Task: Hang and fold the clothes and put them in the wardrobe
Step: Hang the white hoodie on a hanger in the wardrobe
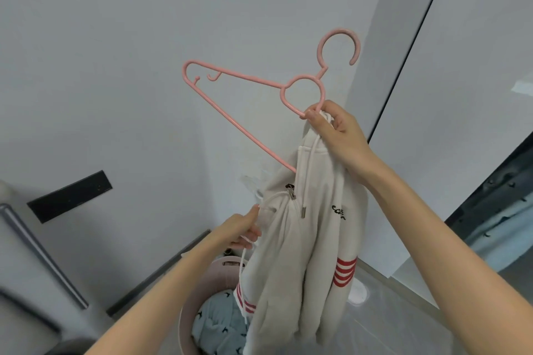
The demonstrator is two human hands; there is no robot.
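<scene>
- Near left: a person's left hand (242,230) reaches up, its fingers pinching the front edge of a cream hoodie (317,239) just below the zip. A white drawstring trails down past the knuckles.
- Below that hand, a pale pink laundry basket (183,326) stands on the floor, holding a light blue garment (219,323) printed with small dark marks. It is neither hung nor folded.
- Centre: a pink plastic hanger (248,78) is held up, tilted, against the plain wall. Its left shoulder is bare and its hook points up to the right.
- The hanger's lower bar runs in behind the hoodie's fabric. Whether the right shoulder is already inside the garment cannot be told.
- The hoodie, with red stripes on its sleeves, hangs bunched and doubled from its top, above the basket and between the two hands.
- Right of centre: the right hand (336,130) is clenched around the bottom of the hanger's neck ring, with the top of the hoodie gathered into the same grasp.
- Far right: a tall white panel (476,66) with a dark edge rises beside the wall.
- The job looks to be in its early stage. The hoodie is off the pile but not yet seated on the hanger, so spreading it over both shoulders, putting it away and dealing with the blue garment all appear to remain.
</scene>
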